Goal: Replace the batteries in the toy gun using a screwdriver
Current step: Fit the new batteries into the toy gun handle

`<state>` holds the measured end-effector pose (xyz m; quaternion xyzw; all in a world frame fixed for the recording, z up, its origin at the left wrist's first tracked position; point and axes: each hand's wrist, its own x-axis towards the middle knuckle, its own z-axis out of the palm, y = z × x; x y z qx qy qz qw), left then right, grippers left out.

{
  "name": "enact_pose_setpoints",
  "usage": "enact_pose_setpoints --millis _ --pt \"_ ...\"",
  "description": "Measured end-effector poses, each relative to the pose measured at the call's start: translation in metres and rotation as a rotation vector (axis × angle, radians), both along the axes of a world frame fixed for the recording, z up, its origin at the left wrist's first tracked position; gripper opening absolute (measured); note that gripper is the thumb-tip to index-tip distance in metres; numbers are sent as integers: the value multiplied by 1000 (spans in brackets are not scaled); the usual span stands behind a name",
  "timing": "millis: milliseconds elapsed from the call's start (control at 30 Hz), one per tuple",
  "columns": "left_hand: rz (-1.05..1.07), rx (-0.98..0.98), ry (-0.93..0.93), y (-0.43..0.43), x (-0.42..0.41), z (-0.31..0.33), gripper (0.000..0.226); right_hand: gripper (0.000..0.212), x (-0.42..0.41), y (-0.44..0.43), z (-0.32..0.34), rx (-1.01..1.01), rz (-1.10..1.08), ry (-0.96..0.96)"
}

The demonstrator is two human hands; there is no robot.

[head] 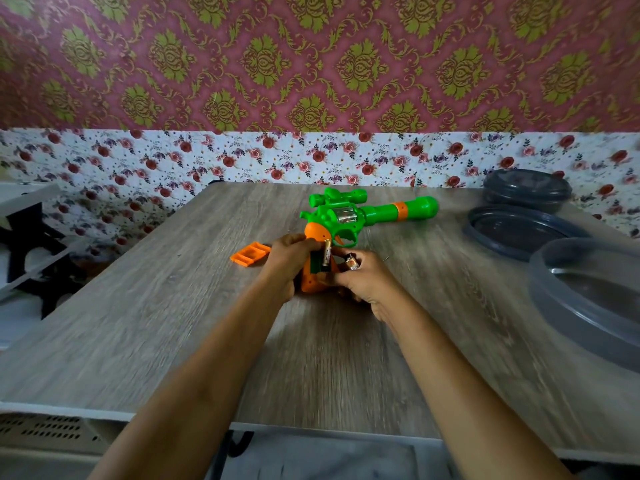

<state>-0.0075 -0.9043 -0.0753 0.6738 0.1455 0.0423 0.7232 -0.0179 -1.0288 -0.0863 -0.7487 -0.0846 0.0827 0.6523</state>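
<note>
Head view: green-and-orange plastic toy gun (pixel 346 216) rests on grey wood-grain table (pixel 173 306), barrel pointing right. My left hand (pixel 291 258) curls round its orange grip. Gold cylindrical battery (pixel 326 252) stands half-seated in open compartment, long axis along grip. My right hand (pixel 363 282) pinches second small battery (pixel 351 262) just right of compartment, nearer hand for seating. Orange ribbed cover (pixel 250 253) lies left of grip.

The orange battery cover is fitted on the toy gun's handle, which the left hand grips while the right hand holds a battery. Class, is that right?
No. In the head view the orange battery cover is off the toy gun, lying on the table beside the left hand. That hand does grip the handle, and the right hand holds a battery.
</note>
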Motion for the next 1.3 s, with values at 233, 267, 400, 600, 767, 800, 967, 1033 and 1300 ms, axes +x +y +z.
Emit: enact_pose_setpoints --millis 233,267,400,600,767,800,967,1033,1300 --pt "-57 629 -425 9 -3 -1 25 42 5 4 -4 49 -29 62" --pt "-84 754 -489 10 -2 -3 25 37 6 3 -4 57 -30 56" --pt "-128 983 -592 13 -1 -7 24 30 4 1 -4 79 -36 37" --pt "-134 984 -541 16 2 -11 23 32 5 3 -8 130 -62 18" --pt "-166 1038 -557 18 2 -12 23 35 6 5 -8 78 -74 22" --pt "-179 1073 -568 18 2 -12 23 29 6 4 -8 82 -71 22" --pt "-278 1200 -551 22 -5 -9 37 26 0 2 -3 69 -85 12" --pt "-270 1189 -551 23 -7 -11 29 34 -2 2 0 60 -85 14" --pt "-85 457 -235 23 -5 -15 43 37 -7 -1 3 39 -57 30"
